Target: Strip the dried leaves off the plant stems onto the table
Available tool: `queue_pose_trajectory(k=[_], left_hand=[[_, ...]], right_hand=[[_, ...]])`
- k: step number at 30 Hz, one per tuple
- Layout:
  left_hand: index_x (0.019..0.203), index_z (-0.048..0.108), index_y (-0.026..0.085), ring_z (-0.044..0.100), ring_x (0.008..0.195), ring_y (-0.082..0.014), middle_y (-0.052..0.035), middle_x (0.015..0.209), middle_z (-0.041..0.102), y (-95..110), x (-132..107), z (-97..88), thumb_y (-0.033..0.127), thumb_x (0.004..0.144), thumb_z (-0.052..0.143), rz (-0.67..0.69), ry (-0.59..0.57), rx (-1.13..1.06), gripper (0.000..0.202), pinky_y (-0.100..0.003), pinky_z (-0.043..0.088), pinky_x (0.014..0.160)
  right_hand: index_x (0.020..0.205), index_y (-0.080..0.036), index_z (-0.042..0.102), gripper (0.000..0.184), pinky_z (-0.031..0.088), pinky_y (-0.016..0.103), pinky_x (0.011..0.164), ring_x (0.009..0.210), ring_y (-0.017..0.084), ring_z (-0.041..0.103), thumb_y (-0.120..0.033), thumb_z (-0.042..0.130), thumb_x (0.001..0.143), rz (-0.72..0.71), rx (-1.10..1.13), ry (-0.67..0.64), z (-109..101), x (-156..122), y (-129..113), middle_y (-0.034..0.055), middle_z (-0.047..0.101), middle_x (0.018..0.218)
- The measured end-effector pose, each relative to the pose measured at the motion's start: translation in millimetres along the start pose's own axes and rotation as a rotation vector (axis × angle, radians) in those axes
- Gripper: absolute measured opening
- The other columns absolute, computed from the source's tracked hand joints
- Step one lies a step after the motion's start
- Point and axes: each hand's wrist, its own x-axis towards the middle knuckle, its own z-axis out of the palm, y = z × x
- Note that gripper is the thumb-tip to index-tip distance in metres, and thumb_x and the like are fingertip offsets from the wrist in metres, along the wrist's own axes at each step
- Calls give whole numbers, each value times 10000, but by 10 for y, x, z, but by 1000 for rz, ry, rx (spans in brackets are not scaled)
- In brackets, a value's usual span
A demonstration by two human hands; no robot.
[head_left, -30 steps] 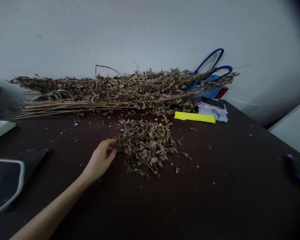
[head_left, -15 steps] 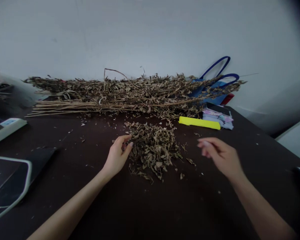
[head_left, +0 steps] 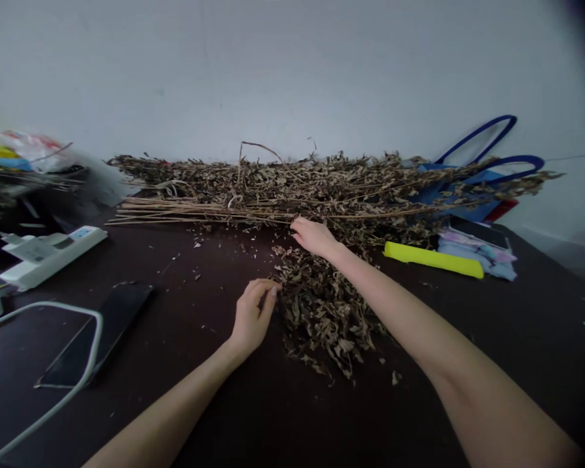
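Note:
A loose pile of dried brown leaves [head_left: 329, 318] lies on the dark table. At its left edge is my left hand [head_left: 254, 312], thumb and forefinger drawn together in a pinch; whatever may be between them is too small to name. Behind the pile stretches a long bundle of dried leafy stalks [head_left: 273, 179], its bare stems to the left. My right hand [head_left: 316, 237] reaches over the pile to the bundle's front edge, fingers bent together against the stalks. Its fingertips are partly hidden, so what they grip does not show.
To the right are a yellow strip [head_left: 433, 260], a phone [head_left: 478, 231] on folded cloth [head_left: 492, 261] and a blue bag [head_left: 433, 185]. On the left lie a power strip [head_left: 58, 257], a dark flat panel [head_left: 100, 338] and a white cable [head_left: 95, 344]. Leaf crumbs are scattered about.
My right hand has swung left and forward from beside the pile to the stalk bundle. The left thumb and forefinger have come closer together. My view has turned to the left.

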Motion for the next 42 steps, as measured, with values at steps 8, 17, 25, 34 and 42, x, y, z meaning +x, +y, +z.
queue_pose_trajectory(k=[8, 17, 25, 34, 42], left_hand=[[888, 615, 194, 569, 888, -198, -80, 903, 626, 2, 21, -25, 217, 886, 431, -20, -6, -23, 185, -348, 448, 811], [882, 613, 185, 566, 872, -192, -78, 903, 623, 8, 22, -18, 219, 888, 428, -22, -21, -32, 188, -341, 440, 812], [881, 617, 193, 578, 862, -192, -69, 886, 630, -17, 17, -3, 241, 887, 430, -38, -33, -16, 193, -334, 437, 811], [871, 623, 182, 577, 774, -176, -52, 836, 638, -3, 25, -9, 303, 875, 444, -105, -1, 1, 217, -308, 444, 720], [991, 569, 160, 606, 825, -159, -71, 931, 650, 174, 117, 36, 339, 823, 525, -319, 60, -405, 249, -260, 454, 646]], right_hand=[[1101, -112, 540, 277, 453, 367, 793, 925, 205, 588, -283, 415, 922, 77, -186, -101, 131, 397, -188, 113, 596, 1053], [1033, -148, 592, 302, 425, 316, 724, 907, 247, 600, -249, 331, 921, -13, -257, -47, -344, 89, -174, 124, 624, 1028], [884, -192, 612, 235, 385, 254, 579, 753, 191, 615, -264, 390, 899, 39, -302, -66, -583, -775, 40, 58, 658, 875], [890, -222, 633, 216, 368, 231, 534, 677, 136, 589, -268, 421, 895, 129, -182, 35, -610, -1762, 170, 9, 633, 825], [967, -226, 629, 253, 423, 234, 591, 736, 142, 604, -300, 391, 923, 221, -99, 191, -360, -2406, 136, 21, 628, 852]])
